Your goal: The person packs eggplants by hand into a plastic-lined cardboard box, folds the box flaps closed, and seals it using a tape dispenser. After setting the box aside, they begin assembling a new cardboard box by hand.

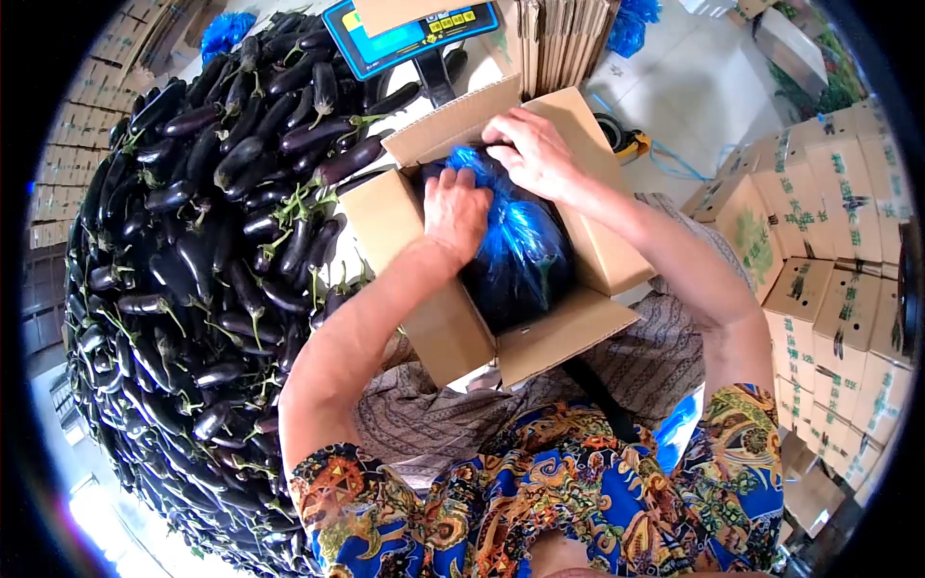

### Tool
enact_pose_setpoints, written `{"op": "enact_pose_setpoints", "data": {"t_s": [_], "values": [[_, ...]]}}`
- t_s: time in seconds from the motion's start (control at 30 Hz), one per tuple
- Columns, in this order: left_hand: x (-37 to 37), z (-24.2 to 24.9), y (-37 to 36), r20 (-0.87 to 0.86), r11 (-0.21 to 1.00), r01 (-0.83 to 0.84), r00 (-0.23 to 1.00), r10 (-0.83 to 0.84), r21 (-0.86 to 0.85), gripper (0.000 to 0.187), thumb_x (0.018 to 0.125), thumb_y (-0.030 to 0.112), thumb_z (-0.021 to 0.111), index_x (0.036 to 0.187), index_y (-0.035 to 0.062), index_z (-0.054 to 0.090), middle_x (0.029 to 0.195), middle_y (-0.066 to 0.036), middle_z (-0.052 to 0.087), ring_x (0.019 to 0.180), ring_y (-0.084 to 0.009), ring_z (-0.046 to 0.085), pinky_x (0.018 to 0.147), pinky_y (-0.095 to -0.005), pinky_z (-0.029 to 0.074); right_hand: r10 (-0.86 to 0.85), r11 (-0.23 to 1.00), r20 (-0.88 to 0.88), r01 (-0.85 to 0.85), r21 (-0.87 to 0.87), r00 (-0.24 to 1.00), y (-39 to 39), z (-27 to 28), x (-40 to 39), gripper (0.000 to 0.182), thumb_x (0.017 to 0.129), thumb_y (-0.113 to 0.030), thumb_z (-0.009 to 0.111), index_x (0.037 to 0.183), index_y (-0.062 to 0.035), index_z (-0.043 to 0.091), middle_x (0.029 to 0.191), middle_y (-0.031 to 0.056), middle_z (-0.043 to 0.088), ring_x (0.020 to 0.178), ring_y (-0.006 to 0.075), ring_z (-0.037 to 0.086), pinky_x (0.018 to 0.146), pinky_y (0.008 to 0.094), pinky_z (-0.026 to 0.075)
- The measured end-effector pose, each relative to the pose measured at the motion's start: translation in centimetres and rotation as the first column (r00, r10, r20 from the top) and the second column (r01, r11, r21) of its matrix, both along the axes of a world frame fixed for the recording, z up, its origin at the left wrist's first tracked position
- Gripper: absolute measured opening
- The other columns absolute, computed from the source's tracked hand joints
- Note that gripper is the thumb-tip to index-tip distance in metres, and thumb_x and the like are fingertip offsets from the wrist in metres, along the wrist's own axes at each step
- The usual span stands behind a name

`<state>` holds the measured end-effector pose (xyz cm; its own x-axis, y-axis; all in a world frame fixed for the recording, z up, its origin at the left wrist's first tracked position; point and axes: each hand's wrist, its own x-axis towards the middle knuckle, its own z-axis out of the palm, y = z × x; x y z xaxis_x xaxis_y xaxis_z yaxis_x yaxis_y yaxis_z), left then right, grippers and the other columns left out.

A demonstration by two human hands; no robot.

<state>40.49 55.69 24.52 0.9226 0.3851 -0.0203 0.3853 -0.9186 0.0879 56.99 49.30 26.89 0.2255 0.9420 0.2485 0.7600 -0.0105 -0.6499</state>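
An open cardboard box (568, 337) stands in front of me with its flaps spread outward. Inside it sits a shiny blue plastic bag (525, 246), its top gathered and dark contents showing through. My left hand (458, 212) is closed on the gathered plastic at the bag's left side. At the far right of the bag's top, my right hand (530, 149) has its fingers bent and pinched against the plastic; its fingertips are partly hidden.
A large heap of eggplants (212, 260) fills the left side. A digital scale (414, 39) stands behind the box, beside upright flattened cartons (559, 48). Printed cartons (819, 193) are stacked at the right. A tape roll or dispenser (626, 140) lies on the floor.
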Motion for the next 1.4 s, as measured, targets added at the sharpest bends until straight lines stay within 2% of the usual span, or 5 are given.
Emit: {"op": "enact_pose_setpoints", "data": {"t_s": [0.23,0.57,1.0,1.17,1.4], "values": [[1.9,-0.4,5.0,-0.401,0.985,0.048,0.909,-0.113,-0.168,0.031,0.078,0.026,0.057,0.104,0.0200,0.072,0.113,-0.006,0.065,0.117,-0.0290,0.049,0.098,-0.0538,0.034,0.409,0.912,0.445,-0.343,-0.223,0.797,-6.0,-2.9,-4.0,0.041,0.086,-0.016,0.056,0.123,0.0003,0.058,0.129,0.0152,0.056,0.125,0.0281,0.047,0.105,0.0427,0.032],[0.3,9.4,5.5,0.530,0.990,0.101,0.836,-0.139,0.100,0.049,0.080,0.001,0.058,0.128,0.0078,0.054,0.105,-0.022,0.064,0.086,-0.0424,0.063,0.075,-0.0460,0.052,0.682,0.697,0.477,-0.296,-0.653,0.554,-0.3,-4.8,-5.4,0.021,0.069,-0.020,0.059,0.075,-0.0035,0.072,0.087,0.0120,0.068,0.114,0.0268,0.050,0.110,0.0435,0.025],[-2.1,3.7,5.3,0.223,0.885,0.359,0.927,-0.302,-0.297,0.038,0.091,0.018,0.059,0.128,0.0088,0.059,0.140,-0.021,0.048,0.132,-0.0379,0.042,0.108,-0.0436,0.039,0.434,0.686,0.104,-0.254,-0.682,0.895,-1.4,-1.6,-4.7,0.035,0.083,-0.015,0.050,0.112,0.0023,0.060,0.119,0.0184,0.060,0.118,0.0320,0.052,0.104,0.0475,0.033],[-3.1,2.0,4.7,0.363,0.901,0.324,0.908,-0.209,-0.290,0.044,0.084,0.009,0.061,0.128,0.0082,0.056,0.140,-0.016,0.048,0.130,-0.0358,0.045,0.104,-0.0474,0.041,0.343,0.933,0.586,-0.192,-0.306,0.734,-4.4,-3.4,-5.5,0.042,0.083,-0.016,0.057,0.118,0.0063,0.056,0.125,0.0207,0.054,0.123,0.0361,0.046,0.107,0.0449,0.033],[-2.9,2.5,3.9,0.219,0.958,0.255,0.950,-0.223,-0.133,0.052,0.079,0.005,0.062,0.130,0.0134,0.055,0.143,-0.008,0.046,0.131,-0.0302,0.043,0.098,-0.0541,0.041,0.622,0.392,-0.383,-0.695,-0.603,0.683,-13.3,8.9,-3.1,0.048,0.085,-0.031,0.064,0.120,0.0006,0.054,0.115,0.0214,0.059,0.104,0.0376,0.059,0.088,0.0459,0.049]]}}
